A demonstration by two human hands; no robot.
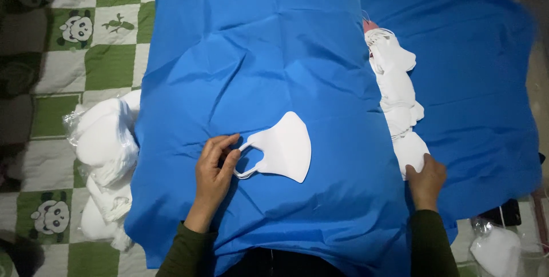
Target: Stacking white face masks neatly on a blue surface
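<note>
Head view: 1 flat white fabric face mask [284, 145] lies mid blue cloth sheet [274, 54].
Left hand [214, 168]: fingers pinch its ear loop.
Right hand [425, 180]: rests on white mask stack [397, 94]; grip unclear.
Packages: clear plastic bag of white masks [103, 140] at left; another clear bag [496, 249] lower right.

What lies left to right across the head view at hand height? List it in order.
Bagged white masks → left hand → single white mask → row of stacked white masks → right hand → another bag of masks.
</note>
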